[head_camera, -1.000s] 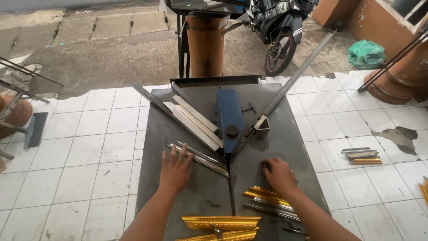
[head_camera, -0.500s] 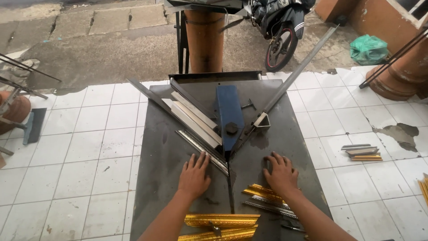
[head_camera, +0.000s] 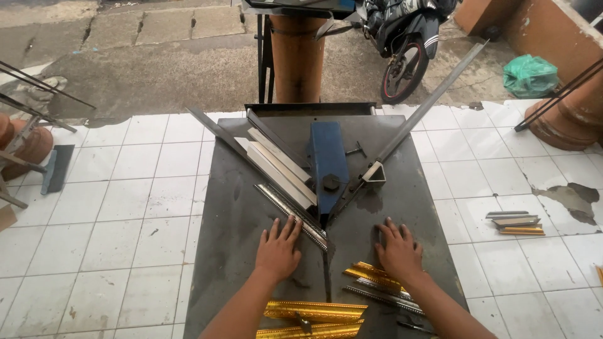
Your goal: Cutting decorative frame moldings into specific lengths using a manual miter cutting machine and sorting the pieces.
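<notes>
**Two hands flat at the mitre cutter**

Two bare hands lay on the dark steel table (head_camera: 232,207): left hand (head_camera: 277,250), fingers spread, touching a silver beaded moulding strip (head_camera: 290,215) set against the blue cutter (head_camera: 329,168); right hand (head_camera: 398,250), fingers spread, above gold ribbed offcuts (head_camera: 375,276). Several mitred gold lengths (head_camera: 314,311) seemed already cut; pale uncut lengths (head_camera: 279,164) waited.

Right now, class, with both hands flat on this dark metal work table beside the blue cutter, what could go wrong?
1. The left hand lies against the silver moulding strip that runs into the blue cutter; fingers could slide toward the blade.
2. The right hand rests beside cut gold moulding pieces, whose angled ends could scratch it.
</notes>
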